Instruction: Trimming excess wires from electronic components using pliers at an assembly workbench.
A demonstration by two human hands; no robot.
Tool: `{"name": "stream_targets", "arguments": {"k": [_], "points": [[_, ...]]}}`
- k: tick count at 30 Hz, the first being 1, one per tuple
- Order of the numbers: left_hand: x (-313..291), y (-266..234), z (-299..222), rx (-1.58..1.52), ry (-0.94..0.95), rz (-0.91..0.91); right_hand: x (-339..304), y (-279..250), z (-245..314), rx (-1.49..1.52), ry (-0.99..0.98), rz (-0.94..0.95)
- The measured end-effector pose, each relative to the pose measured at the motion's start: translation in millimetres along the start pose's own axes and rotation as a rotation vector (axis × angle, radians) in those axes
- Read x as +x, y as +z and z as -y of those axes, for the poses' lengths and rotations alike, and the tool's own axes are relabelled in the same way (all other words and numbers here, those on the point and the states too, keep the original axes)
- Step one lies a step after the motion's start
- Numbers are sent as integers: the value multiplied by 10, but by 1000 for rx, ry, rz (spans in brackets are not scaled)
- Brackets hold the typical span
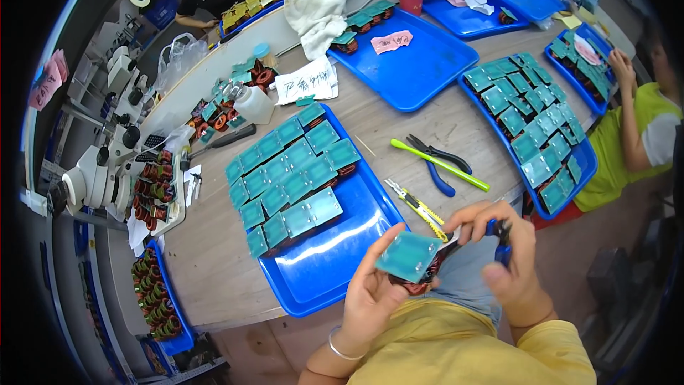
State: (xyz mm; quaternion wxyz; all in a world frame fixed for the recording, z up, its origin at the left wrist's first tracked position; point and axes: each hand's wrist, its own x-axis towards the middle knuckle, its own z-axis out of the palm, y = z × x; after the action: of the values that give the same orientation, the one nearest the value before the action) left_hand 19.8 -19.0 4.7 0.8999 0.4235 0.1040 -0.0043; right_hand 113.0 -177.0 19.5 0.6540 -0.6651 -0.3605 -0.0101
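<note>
Left hand [367, 306] grips a green board [408, 257] at its left side, thumb below, fingers behind; a dark red coil [415, 286] sits under the board. Held in the air, right of the near end of the left blue tray [335, 249], in front of the yellow shirt [442, 346].

Right hand [526, 267] closed round a blue-handled tool [502, 246], its working end toward the board's right edge; blur there, contact cannot be told.

Left tray: rows of similar boards [292, 175] fill the far and left parts. On the table to its right: yellow utility knife [420, 212], lime-green stick [456, 172], pliers [440, 180] with dark and blue handles.

Writing: large dark handwritten characters on a white sheet [308, 85], beyond the left tray; more on a pink slip [391, 42] in the far blue tray [420, 71], and on another pink paper [48, 82] hung at far left. Far right, a pale slip [588, 50] lies on boards beside a co-worker's hand [622, 69]; marks on it too small to read.
</note>
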Motion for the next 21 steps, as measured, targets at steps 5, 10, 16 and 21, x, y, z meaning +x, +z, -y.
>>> {"name": "stream_targets", "arguments": {"k": [5,10,16,21], "points": [[19,-188,18,-83,-15,182,-59,-159,27,-296,263,128],[44,-164,39,247,86,142,-27,-247,10,-539,-56,413],[24,-156,-4,420,168,124,-4,-196,285,-778,-65,535],[-34,6,-58,474,198,-46,-25,-181,330,-835,-163,541]]}}
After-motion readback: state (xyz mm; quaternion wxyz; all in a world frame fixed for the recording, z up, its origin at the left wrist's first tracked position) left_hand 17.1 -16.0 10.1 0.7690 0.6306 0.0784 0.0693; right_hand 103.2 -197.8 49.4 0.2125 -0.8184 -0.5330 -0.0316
